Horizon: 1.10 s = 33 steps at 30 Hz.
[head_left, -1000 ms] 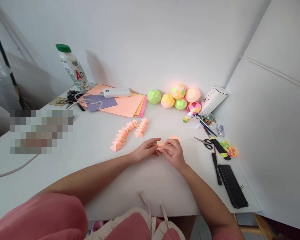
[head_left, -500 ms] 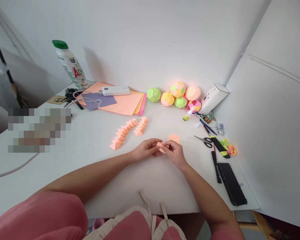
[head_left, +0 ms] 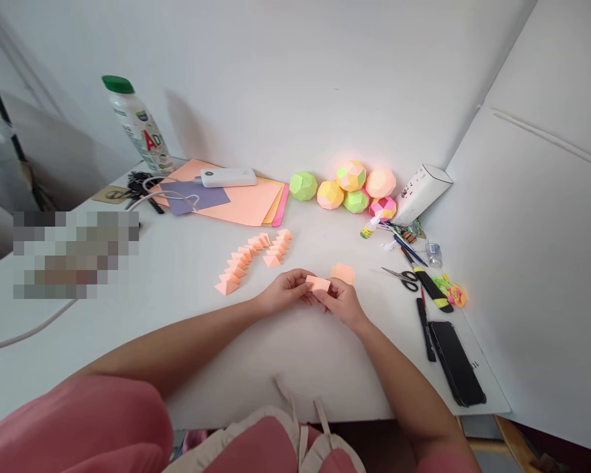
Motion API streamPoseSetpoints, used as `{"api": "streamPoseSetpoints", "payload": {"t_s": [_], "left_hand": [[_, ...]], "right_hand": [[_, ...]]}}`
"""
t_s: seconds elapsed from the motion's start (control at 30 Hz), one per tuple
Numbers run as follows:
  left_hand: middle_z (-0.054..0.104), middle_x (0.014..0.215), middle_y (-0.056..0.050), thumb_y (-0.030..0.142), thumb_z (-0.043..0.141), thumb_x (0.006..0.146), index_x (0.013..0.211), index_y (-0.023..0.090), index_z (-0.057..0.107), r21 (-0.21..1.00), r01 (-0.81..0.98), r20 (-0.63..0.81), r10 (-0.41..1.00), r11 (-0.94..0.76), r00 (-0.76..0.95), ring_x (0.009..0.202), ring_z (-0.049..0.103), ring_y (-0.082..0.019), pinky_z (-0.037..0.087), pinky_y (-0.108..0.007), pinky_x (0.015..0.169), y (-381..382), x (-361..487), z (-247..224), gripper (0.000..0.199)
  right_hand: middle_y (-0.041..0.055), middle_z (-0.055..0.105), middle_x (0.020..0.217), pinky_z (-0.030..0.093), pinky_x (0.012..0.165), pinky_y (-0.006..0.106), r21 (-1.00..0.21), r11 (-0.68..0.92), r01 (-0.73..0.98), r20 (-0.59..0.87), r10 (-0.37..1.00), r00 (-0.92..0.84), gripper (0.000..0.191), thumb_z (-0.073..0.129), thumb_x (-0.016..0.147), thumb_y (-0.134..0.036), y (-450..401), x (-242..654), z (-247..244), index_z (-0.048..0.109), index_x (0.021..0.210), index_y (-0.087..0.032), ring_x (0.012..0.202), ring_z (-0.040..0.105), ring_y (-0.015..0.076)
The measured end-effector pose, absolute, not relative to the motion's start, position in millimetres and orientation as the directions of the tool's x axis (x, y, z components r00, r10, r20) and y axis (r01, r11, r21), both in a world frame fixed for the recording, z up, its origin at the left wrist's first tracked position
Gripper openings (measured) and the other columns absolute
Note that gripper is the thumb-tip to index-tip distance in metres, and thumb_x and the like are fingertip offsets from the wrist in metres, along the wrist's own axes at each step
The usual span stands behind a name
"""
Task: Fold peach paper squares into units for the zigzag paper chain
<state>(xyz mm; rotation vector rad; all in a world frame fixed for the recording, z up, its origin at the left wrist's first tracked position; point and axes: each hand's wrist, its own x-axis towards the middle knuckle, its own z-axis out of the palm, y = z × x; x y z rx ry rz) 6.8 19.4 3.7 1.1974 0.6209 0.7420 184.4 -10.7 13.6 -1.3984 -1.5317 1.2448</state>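
A small peach-coloured folded paper (head_left: 318, 284) is held between both hands, its flat face turned up. My left hand (head_left: 286, 290) grips its left end, and my right hand (head_left: 343, 302) pinches the right end with the thumb on the lower edge. Just behind my right hand lies a peach paper piece (head_left: 343, 271), partly covered by the fingers. Two rows of folded peach paper units stand to the left: a longer row (head_left: 237, 264) and a shorter row (head_left: 278, 249).
Paper balls (head_left: 351, 176) sit against the wall beside a white box (head_left: 421, 196). Coloured sheets (head_left: 246, 203) lie under a power bank (head_left: 228, 177). Scissors (head_left: 404, 278), a cutter (head_left: 433, 290), a pen (head_left: 426, 330) and a phone (head_left: 457, 363) line the right. A bottle (head_left: 140, 128) stands back left.
The paper between my hands has turned so its flat rectangular face shows. My right fingers have shifted off it toward its right end.
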Motion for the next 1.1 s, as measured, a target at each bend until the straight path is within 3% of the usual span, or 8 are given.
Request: {"api": "streamPoseSetpoints", "payload": {"t_s": [0.33,1.1], "left_hand": [[0.068,0.083,-0.007,0.043,0.057,0.079,0.101,0.014,0.053,0.969,-0.164,-0.049,0.789,0.187,0.613,0.082,0.066,-0.020,0.052,-0.037,0.077,17.6,7.1,2.9,0.037],[0.068,0.080,-0.007,0.042,0.060,0.077,0.096,0.013,0.053,0.964,-0.149,-0.089,0.792,0.221,0.604,0.076,0.066,-0.019,0.052,-0.034,0.071,18.6,7.5,1.5,0.035]], "right_hand": [[-0.0025,0.055,0.057,0.038,0.041,0.019,-0.953,-0.044,0.299,-0.086,0.988,-0.128,0.033,0.052,0.079,-0.046,-11.4,182.4,15.6,0.051,0.064,-0.017,0.041,0.049,0.0068],[-0.0023,0.055,0.057,0.036,0.039,0.019,-0.961,-0.118,0.251,-0.158,0.977,-0.146,0.032,0.055,0.076,-0.046,-10.6,182.6,18.7,0.051,0.064,-0.017,0.042,0.050,0.0075]]}}
